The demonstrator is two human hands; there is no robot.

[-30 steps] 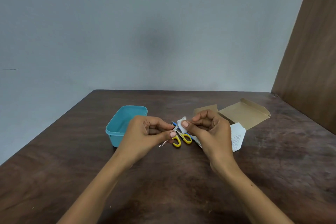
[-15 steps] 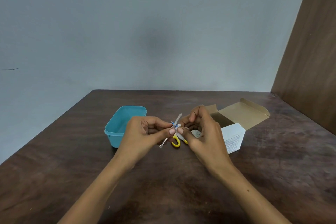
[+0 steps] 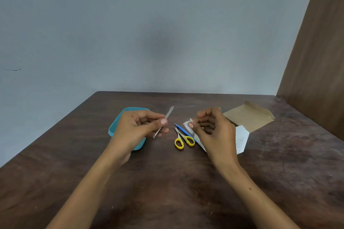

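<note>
left hand [image 3: 137, 132] pinches slim grey tool [image 3: 168, 114] (tilted) | right hand [image 3: 214, 132] pinches white wrapper [image 3: 186, 124]

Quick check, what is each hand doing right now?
Left hand: pinching a thin grey metal stick.
Right hand: pinching a small white paper wrapper.

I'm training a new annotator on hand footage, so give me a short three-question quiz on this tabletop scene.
1. True or false: the left hand pinches a thin metal tool.
2. Where are the yellow-handled scissors? A: held in the left hand. B: flat on the table, between the hands. C: held in the right hand.
3. In a few words, what does the right hand pinch?

Key: 1 true. 2 B. 3 a white paper scrap.
</note>
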